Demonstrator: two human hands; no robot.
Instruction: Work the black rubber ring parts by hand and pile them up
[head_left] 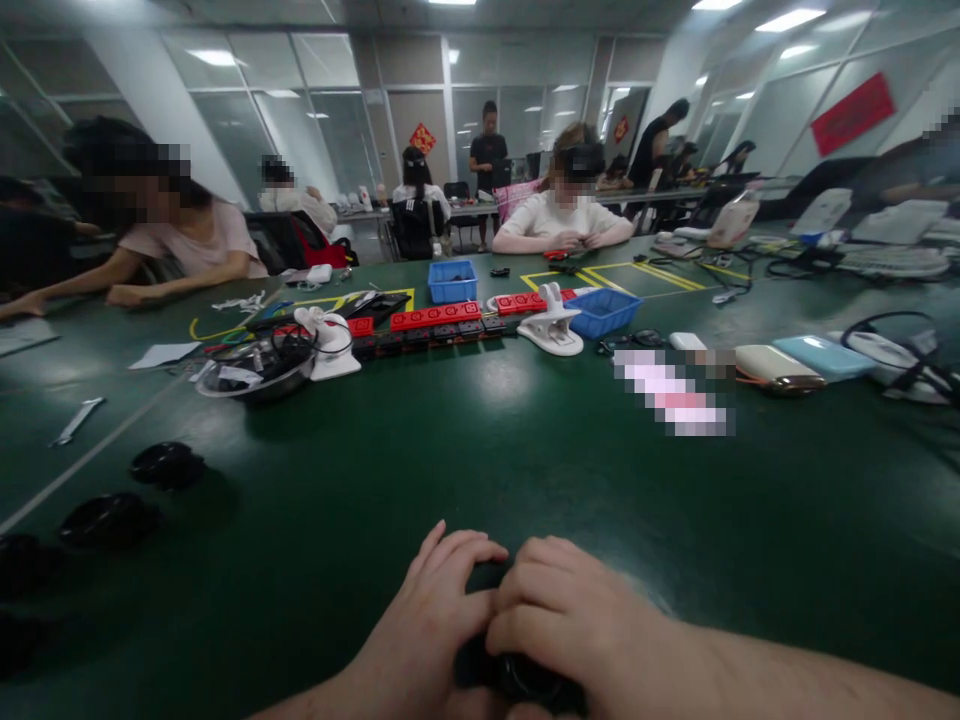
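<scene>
Close to the table's near edge, my left hand [431,605] and my right hand [574,610] are both closed round a black rounded part [536,680]. My left thumb and fingers grip its left side. The bent fingers of my right hand lie over its top and right side. Most of the part is covered by my hands, so its exact kind cannot be made out. Several black ring-like parts stand on the left of the table, among them one hollow part [109,520] and a farther one [166,465].
A wrench [78,421] lies at left. Farther back are a metal bowl of cables [255,375], a white clip stand [551,325], red power strips [435,317], blue bins [453,283] and a light-blue case [823,357]. Other people sit across the green table [360,450].
</scene>
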